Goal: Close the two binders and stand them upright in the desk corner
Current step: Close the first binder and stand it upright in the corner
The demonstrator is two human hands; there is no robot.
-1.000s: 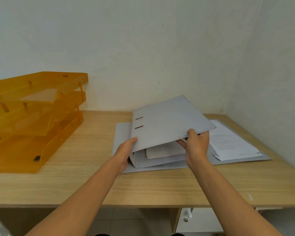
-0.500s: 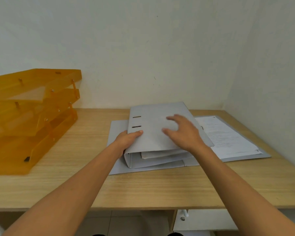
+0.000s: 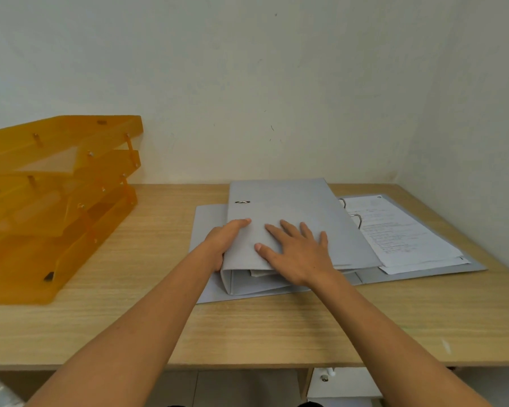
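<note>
Nearest, two bare forearms are seen reaching over the front edge of a wooden desk [image 3: 130, 324]. The right hand [image 3: 299, 254] is laid flat, fingers spread and released, palm down on the cover of the upper binder [image 3: 291, 218]; nothing is grasped by it. The left hand [image 3: 222, 243] is wrapped around the spine edge of the same binder, with the thumb on top of the cover and the other fingers curled out of sight beneath. This grey binder is closed, or very nearly so, with a few loose sheets showing at its near edge, and it lies flat, not upright.

Beneath it, a second binder [image 3: 453, 267] is spread open on the desk, its covers showing to the left and right of the upper one. A stack of printed pages [image 3: 400, 233] is held on its metal rings [image 3: 356, 218] at the right. Both binders are located toward the far right of the desk, near the corner where two pale walls meet.

Further left, an orange letter tray [image 3: 56, 201] with three tiers is set against the back wall [image 3: 247, 83], well apart from the binders.
</note>
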